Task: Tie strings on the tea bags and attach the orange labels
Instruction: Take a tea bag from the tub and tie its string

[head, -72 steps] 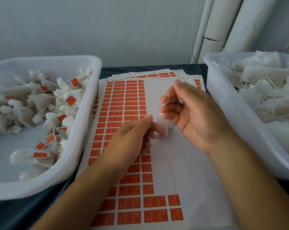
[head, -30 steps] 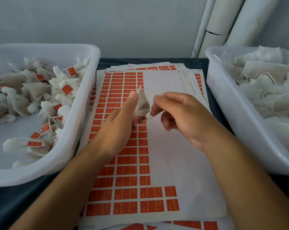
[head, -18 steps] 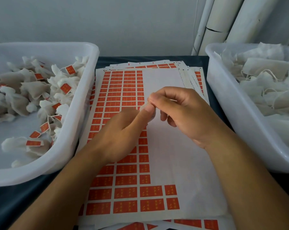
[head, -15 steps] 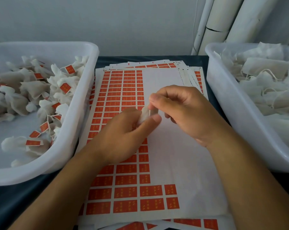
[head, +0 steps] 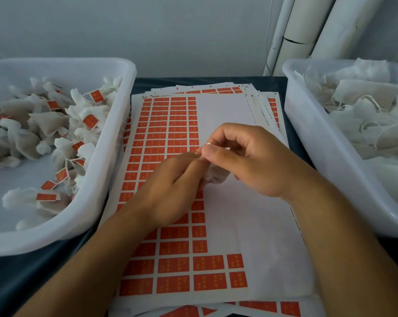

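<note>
Both hands over the label sheet point(head: 239, 225): left hand point(head: 168, 191) and right hand point(head: 246, 161) pinching one tea bag point(head: 216, 175). Keep string taut, cinch slowly.

Two translucent white plastic tubs point(head: 115, 156) with a soft sheen flank matt paper label sheets point(head: 239, 225) on dark cloth point(head: 22, 277) — the tea bags point(head: 44, 124) look like thin, crinkled, fibrous mesh.
</note>
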